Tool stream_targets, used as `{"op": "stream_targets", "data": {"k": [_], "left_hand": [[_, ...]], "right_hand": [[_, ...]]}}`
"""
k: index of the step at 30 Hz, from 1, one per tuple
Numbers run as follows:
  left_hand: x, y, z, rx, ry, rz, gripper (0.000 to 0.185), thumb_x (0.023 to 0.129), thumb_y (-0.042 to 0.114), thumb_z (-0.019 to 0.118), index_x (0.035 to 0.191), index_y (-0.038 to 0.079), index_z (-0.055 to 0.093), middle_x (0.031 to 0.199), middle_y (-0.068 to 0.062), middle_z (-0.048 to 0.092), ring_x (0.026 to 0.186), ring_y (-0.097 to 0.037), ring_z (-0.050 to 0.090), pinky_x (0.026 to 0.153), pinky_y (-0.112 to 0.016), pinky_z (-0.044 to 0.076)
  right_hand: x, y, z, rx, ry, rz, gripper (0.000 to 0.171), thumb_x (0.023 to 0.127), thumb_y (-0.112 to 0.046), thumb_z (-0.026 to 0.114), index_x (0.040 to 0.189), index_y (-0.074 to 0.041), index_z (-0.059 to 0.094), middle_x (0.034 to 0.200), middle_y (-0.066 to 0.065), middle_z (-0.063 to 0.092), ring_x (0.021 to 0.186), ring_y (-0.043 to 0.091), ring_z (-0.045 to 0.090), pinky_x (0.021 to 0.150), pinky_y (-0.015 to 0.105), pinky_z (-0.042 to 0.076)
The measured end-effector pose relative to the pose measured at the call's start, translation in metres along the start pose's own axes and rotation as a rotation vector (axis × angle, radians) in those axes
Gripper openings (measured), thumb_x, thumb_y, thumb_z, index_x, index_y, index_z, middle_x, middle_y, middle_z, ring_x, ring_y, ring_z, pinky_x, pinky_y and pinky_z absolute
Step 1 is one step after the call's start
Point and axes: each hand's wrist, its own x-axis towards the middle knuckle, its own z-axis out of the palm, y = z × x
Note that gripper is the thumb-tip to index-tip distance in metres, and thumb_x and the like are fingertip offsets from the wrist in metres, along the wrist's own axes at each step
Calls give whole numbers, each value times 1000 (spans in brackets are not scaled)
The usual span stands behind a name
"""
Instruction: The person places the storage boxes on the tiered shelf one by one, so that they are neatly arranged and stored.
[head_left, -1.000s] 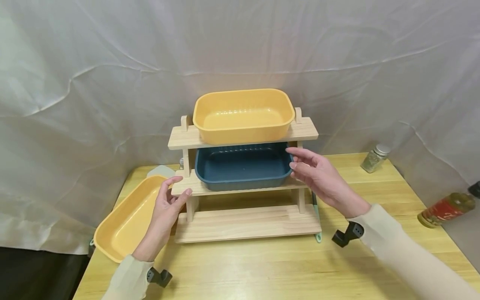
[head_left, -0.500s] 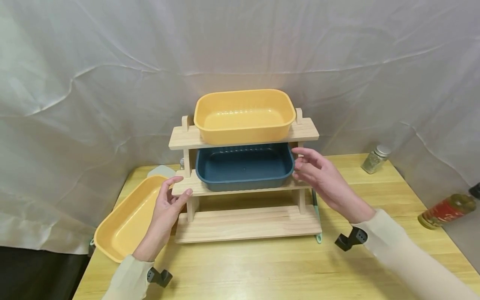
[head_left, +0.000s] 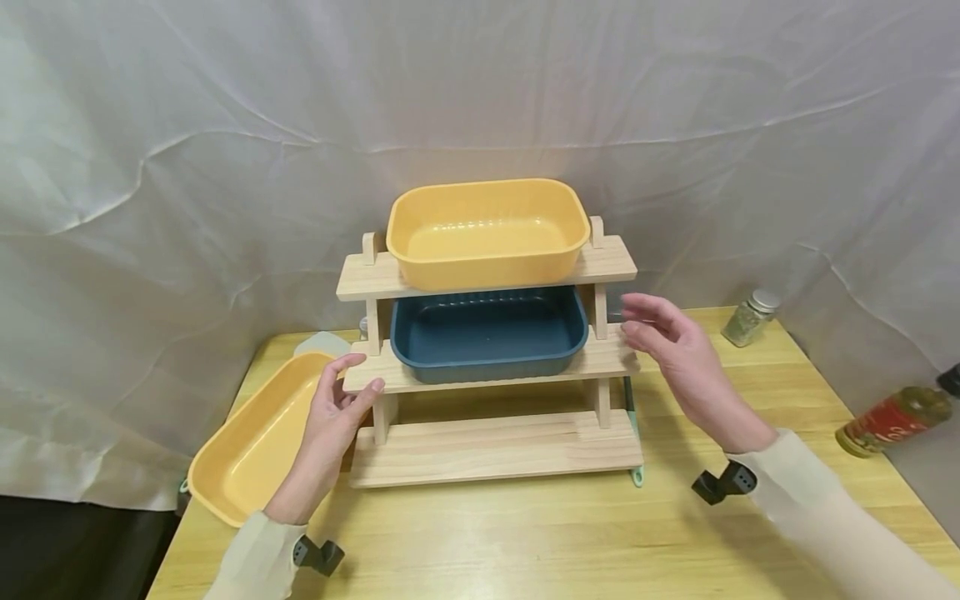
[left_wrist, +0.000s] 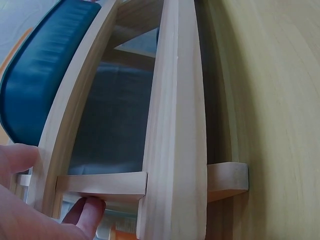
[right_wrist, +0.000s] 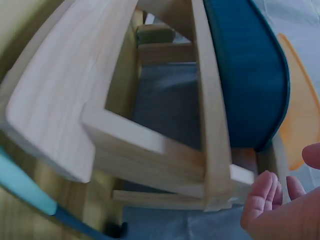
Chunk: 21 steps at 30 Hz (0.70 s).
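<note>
Head camera view: a person's left hand (head_left: 333, 417) grips the left end of the middle shelf (head_left: 613, 352) of a three-tier wooden rack (head_left: 495, 446), while the right hand (head_left: 682, 358), fingers loosely bent and holding nothing, hovers just beside that shelf's right end. A dark blue tub (head_left: 487, 337) sits upright on the middle tier, between the two hands and apart from both. On the top tier above it rests a yellow tub (head_left: 487, 271); a second yellow tub (head_left: 258, 442) leans at a slant on the rack's left, partly behind the left forearm. From the left wrist, the thumb (left_wrist: 20, 157) shows against the shelf's edge, with fingers (left_wrist: 91, 215) below it. A pale green handle (head_left: 637, 473) pokes out by the rack's right foot. Farther right on the wooden table (head_left: 525, 542), a silver-lidded jar (head_left: 745, 323) and a red-labelled bottle (head_left: 891, 422) stand before a pale grey cloth backdrop (head_left: 525, 83).
</note>
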Motion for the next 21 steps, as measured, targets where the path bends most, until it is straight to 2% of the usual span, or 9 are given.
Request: {"op": "stream_targets", "data": {"k": [6,10,15,19,21], "left_hand": [[0,1,0,3,-3,-8,59,107,24,76,157,18,46,157,-5,44,95,-18,52,87,-28,46],[1,0,0,0,-2,-17,58,107,25,76,157,19,46,157,-3,44,98,-20,52,90,-30,47],[2,0,0,-4,-2,-24,58,107,25,76,157,19,46,160,-2,42,100,-20,52,92,-31,47],[2,0,0,-9,-2,-32,59,107,25,76,157,19,46,162,-2,40,103,-21,52,94,-32,47],[3,1,0,-14,-4,-37,59,107,25,76,157,19,46,163,-2,40,104,-22,51,95,-32,47]], "right_hand": [[-2,12,-10,-68,32,55,33,110,-12,69,142,-10,64,135,3,60,122,20,56,99,21,51],[-4,20,-14,-104,30,90,43,111,-17,68,150,-4,58,141,6,55,124,18,53,100,20,48],[-5,30,-17,-68,-26,147,52,112,-17,65,158,-1,48,149,10,48,128,17,49,101,21,46],[-5,35,-20,-47,-79,213,54,113,-19,65,162,-9,46,157,10,39,137,21,41,104,22,44],[-5,38,-21,-46,-100,237,56,113,-20,64,164,-10,44,165,14,32,146,25,35,110,24,42]]}}
